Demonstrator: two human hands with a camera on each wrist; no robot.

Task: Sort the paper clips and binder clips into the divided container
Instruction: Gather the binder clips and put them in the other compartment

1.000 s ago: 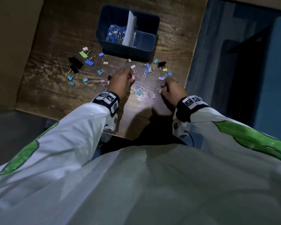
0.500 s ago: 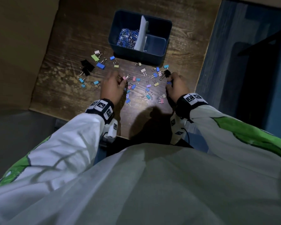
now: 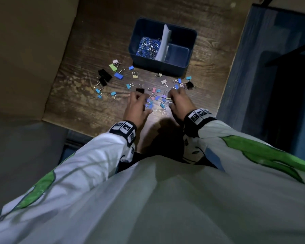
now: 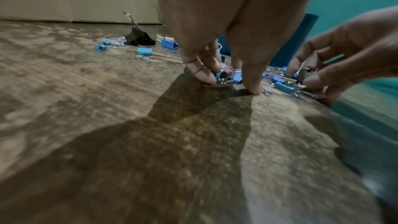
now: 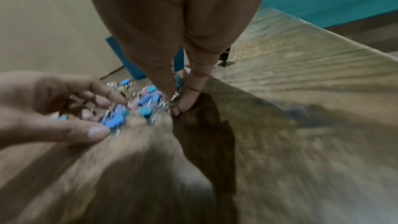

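One container [image 3: 159,67], two compartments, one white divider [image 3: 164,44]. Left compartment: paper clips [image 3: 148,47], heaped, too tangled to count. Right compartment: contents too dark to tell. Loose binder clips [image 3: 155,100] on one table [image 3: 88,110]: roughly thirty, exact count uncertain where the hands cover them. Black clips [image 3: 105,77]: four seen. Green clip [image 3: 112,67]: one. The rest mostly blue, a few pink, yellowish or white. Hands: two, left [image 3: 136,107] and right [image 3: 179,103].

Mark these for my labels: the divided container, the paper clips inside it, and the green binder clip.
divided container [image 3: 165,66]: head view, near outer wall.
paper clips [image 3: 148,47]: head view, middle of the pile, left compartment.
green binder clip [image 3: 112,67]: head view, its body.
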